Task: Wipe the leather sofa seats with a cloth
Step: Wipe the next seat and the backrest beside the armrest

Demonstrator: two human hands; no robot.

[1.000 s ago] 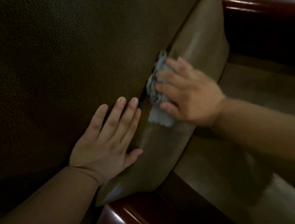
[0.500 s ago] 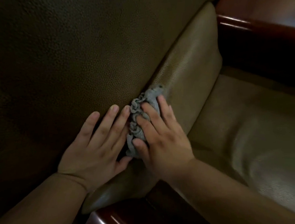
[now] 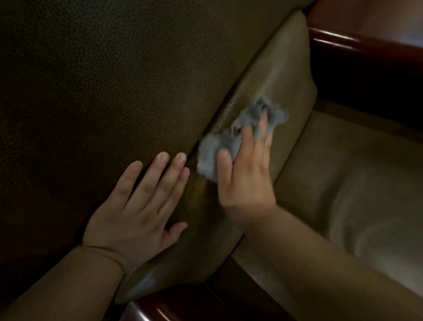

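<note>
Both hands are down on the leather, and I'm watching from the head view. My left hand [image 3: 136,214] lies flat, fingers straight and close together, palm pressing the big dark cushion [image 3: 93,88] right at the seam where it meets the lighter bolster [image 3: 282,78]. My right hand [image 3: 244,173] sits just beside it, fingers spread and laid over the grey cloth [image 3: 231,138], pressing that cloth onto the bolster; the thumb comes down on the cloth's near edge. Whether the fingers curl into the fabric or just press it, I cannot tell, because hand and cloth are both smeared with blur. Bunched and crumpled, the cloth pokes out beyond the fingertips toward the far end of the bolster.

No writing, no label, no brand mark that I can read anywhere.

Edges now: the bolster runs diagonally from the near end by my left wrist up to its far end, with bare leather showing beyond the cloth. A glossy red-brown wooden rail [image 3: 363,44] borders the top right, and another polished wooden edge [image 3: 162,316] shows at the bottom, just below the bolster's near end. To the right, the olive seat cushion [image 3: 375,198] spreads out, sheen on its surface.

Lighting is dim; the leather is pebbled, brown-green.
</note>
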